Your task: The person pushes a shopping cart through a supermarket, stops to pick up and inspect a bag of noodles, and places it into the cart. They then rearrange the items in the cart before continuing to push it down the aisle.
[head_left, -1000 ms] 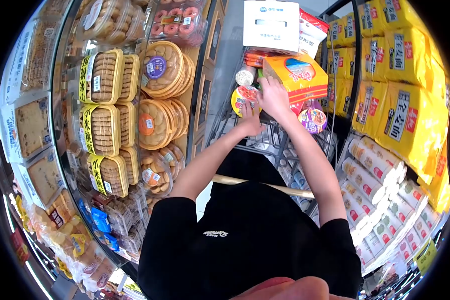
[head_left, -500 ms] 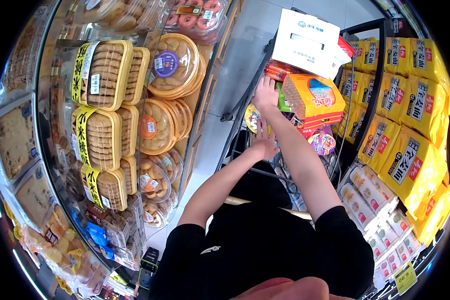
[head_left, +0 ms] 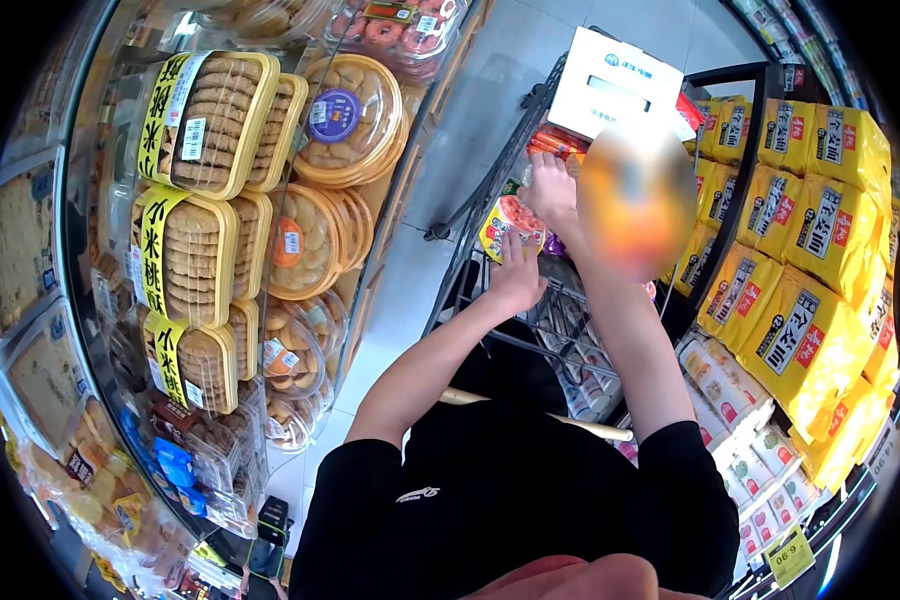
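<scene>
My left hand [head_left: 517, 278] lies with its fingers stretched and spread against a colourful round noodle bowl [head_left: 505, 222] in the shopping cart [head_left: 467, 200]. Just beyond it my right hand [head_left: 553, 190] reaches over the goods with its fingers apart, near red packets [head_left: 560, 140] and beside the bowl. What its fingertips touch is partly hidden. A round blur covers the orange box [head_left: 625, 215] to the right of my right hand. At the cart's far end stands a white carton [head_left: 618, 80] with a handle slot.
Plastic boxes of cookies [head_left: 210, 125] and round tubs of biscuits [head_left: 345, 120] fill the shelf on the left. Yellow noodle packs [head_left: 795, 320] are stacked on the right, above wrapped white rolls [head_left: 725, 385]. Floor tiles [head_left: 425, 170] show between shelf and cart.
My left hand has moved slightly up and left onto the noodle bowl, whose lid shows more. My right hand has shifted slightly right and down. A blur now covers the orange box.
</scene>
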The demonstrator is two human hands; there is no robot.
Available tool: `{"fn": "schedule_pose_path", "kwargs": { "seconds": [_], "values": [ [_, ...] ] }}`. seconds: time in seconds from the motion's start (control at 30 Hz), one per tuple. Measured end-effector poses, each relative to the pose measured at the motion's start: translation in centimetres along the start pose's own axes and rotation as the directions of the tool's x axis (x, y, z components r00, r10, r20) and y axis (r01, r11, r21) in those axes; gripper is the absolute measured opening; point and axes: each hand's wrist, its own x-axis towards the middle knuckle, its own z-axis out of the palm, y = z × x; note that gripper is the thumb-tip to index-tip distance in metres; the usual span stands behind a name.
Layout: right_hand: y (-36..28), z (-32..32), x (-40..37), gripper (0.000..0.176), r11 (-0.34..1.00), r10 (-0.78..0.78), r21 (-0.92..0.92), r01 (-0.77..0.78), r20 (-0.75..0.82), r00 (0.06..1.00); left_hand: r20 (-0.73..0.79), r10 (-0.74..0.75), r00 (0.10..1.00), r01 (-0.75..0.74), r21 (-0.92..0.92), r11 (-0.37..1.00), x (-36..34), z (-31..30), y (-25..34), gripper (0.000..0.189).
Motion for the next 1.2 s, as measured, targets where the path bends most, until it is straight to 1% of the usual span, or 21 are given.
{"fn": "schedule_pose_path", "kwargs": {
  "seconds": [0.07, 0.13, 0.2, 0.27, 0.33, 0.43, 0.47, 0.53, 0.57, 0.6, 0.67, 0.73, 0.8, 0.87, 0.93, 0.97, 1.0, 1.07, 1.13, 1.17, 1.2],
  "values": [
    [-0.1, -2.4, -0.5, 0.06, 1.0, -0.009, 0.009, 0.009, -0.008, 1.0, -0.008, 0.02, 1.0, -0.02, -0.037, 0.999, 0.1, -0.6, -0.1, 0.089],
    [0.1, -4.7, -1.1, 0.058, 0.998, -0.004, 0.065, 0.006, -0.039, 0.999, -0.003, -0.024, 1.0, 0.024, -0.069, 0.997, 0.3, -1.0, 0.0, 0.084],
    [0.4, -6.7, -2.3, 0.056, 0.999, 0.005, 0.052, -0.001, -0.087, 0.996, -0.151, -0.007, 0.989, -0.006, -0.088, 0.996, 0.6, -0.5, -0.4, 0.073],
    [0.2, -10.0, -4.6, 0.053, 0.991, -0.058, 0.112, 0.076, -0.158, 0.986, -0.18, -0.015, 0.984, -0.02, -0.189, 0.982, 0.7, -2.2, -0.3, 0.063],
    [0.2, -13.7, -7.6, 0.048, 0.986, -0.042, 0.147, 0.076, -0.222, 0.974, -0.477, 0.046, 0.878, -0.16, -0.2, 0.967, 1.4, -1.5, -0.6, 0.046],
    [0.8, -19.5, -13.8, 0.046, 0.952, 0.019, 0.296, 0.084, -0.331, 0.943, -0.66, 0.146, 0.737, -0.404, -0.257, 0.878, 0.7, -4.2, 0.3, 0.037],
    [0.9, -21.3, -16.1, 0.047, 0.934, 0.055, 0.348, 0.081, -0.364, 0.93, -0.685, 0.175, 0.707, -0.434, -0.225, 0.873, 0.1, -4.9, 0.8, 0.034],
    [1.8, -24.3, -20.9, 0.047, 0.895, 0.115, 0.439, 0.081, -0.402, 0.908, -0.587, 0.06, 0.807, -0.525, -0.668, 0.528, 0.5, -4.0, 1.2, 0.027],
    [2.2, -25.6, -23.3, 0.047, 0.875, 0.128, 0.473, 0.104, -0.432, 0.893, -0.443, 0.047, 0.895, -0.427, -0.824, 0.372, 0.9, -3.7, 1.0, 0.031],
    [2.5, -26.7, -25.9, 0.047, 0.855, 0.149, 0.504, 0.122, -0.464, 0.873, -0.215, 0.014, 0.976, -0.216, -0.975, 0.054, -0.2, -4.7, 2.8, 0.049],
    [2.3, -28.3, -31.2, 0.048, 0.788, 0.232, 0.603, 0.126, -0.48, 0.846, -0.075, 0.242, 0.967, -0.008, -0.964, -0.265, -3.8, -7.4, 6.8, 0.068],
    [2.7, -28.8, -36.3, 0.048, 0.829, 0.167, 0.524, 0.198, -0.568, 0.806, -0.066, 0.538, 0.841, 0.156, -0.921, -0.356, -5.9, -6.8, 8.5, 0.074],
    [2.6, -28.5, -41.1, 0.052, 0.856, 0.196, 0.496, 0.145, -0.57, 0.798, -0.006, 0.658, 0.753, 0.156, -0.97, -0.188, -8.7, -6.3, 11.0, 0.079],
    [2.6, -27.2, -45.7, 0.053, 0.832, 0.266, 0.53, 0.166, -0.644, 0.718, -0.004, 0.646, 0.764, 0.027, -0.999, -0.038, -11.9, -4.4, 12.9, 0.068],
    [2.8, -25.5, -50.6, 0.061, 0.781, 0.345, 0.596, 0.186, -0.661, 0.666, 0.134, 0.701, 0.7, 0.17, -0.985, 0.018, -13.8, -1.8, 14.1, 0.066],
    [2.8, -24.3, -53.3, 0.061, 0.78, 0.41, 0.607, 0.153, -0.68, 0.608, 0.186, 0.684, 0.706, 0.212, -0.976, 0.047, -14.9, -0.5, 14.8, 0.066],
    [2.9, -23.1, -55.9, 0.068, 0.78, 0.414, 0.595, 0.193, -0.723, 0.553, 0.235, 0.712, 0.662, 0.221, -0.969, 0.114, -16.4, 0.7, 15.9, 0.066],
    [2.9, -20.7, -61.3, 0.075, 0.785, 0.447, 0.578, 0.224, -0.778, 0.441, 0.238, 0.703, 0.671, 0.183, -0.971, 0.155, -20.5, 3.2, 18.2, 0.067],
    [2.9, -18.2, -66.8, 0.086, 0.744, 0.471, 0.577, 0.338, -0.811, 0.347, 0.33, 0.715, 0.616, 0.224, -0.944, 0.243, -23.7, 5.8, 20.2, 0.07],
    [2.2, -16.9, -69.0, 0.086, 0.702, 0.52, 0.583, 0.409, -0.812, 0.265, 0.36, 0.729, 0.582, 0.22, -0.933, 0.285, -25.2, 7.2, 21.0, 0.069],
    [0.9, -15.4, -70.8, 0.086, 0.712, 0.543, 0.579, 0.396, -0.812, 0.211, 0.39, 0.74, 0.547, 0.218, -0.921, 0.324, -26.9, 8.6, 21.8, 0.068]
  ]
}}
